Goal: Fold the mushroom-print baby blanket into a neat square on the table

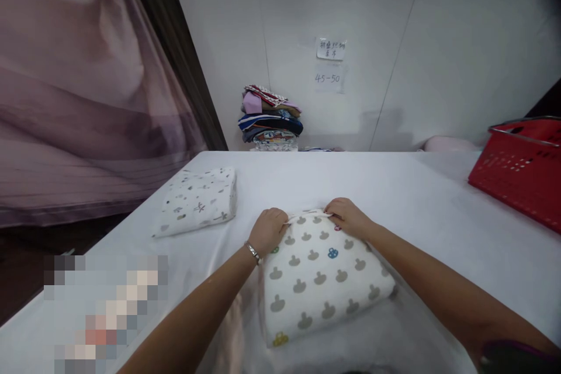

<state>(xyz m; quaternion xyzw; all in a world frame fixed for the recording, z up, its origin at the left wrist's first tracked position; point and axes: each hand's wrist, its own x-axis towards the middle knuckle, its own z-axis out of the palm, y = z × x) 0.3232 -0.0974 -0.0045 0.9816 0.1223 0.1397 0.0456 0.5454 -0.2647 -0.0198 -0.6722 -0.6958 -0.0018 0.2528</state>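
Observation:
In front of me on the table lies a folded white cloth printed with grey mushroom-like shapes and a few small coloured ones. At its far left corner, my left hand is closed on the edge; a silver bracelet circles that wrist. My right hand grips the far right part of the same edge, its fingers curled over the fabric. Between the two hands the far edge shows a narrow raised fold. Some fingertips are hidden in or behind the cloth. Further left rests another folded white cloth with small grey and dark prints.
The white-covered table reaches to a pale wall. A stack of folded fabrics stands at its far edge. On the right is a red basket; a pink curtain hangs at left. A patch at lower left is pixelated.

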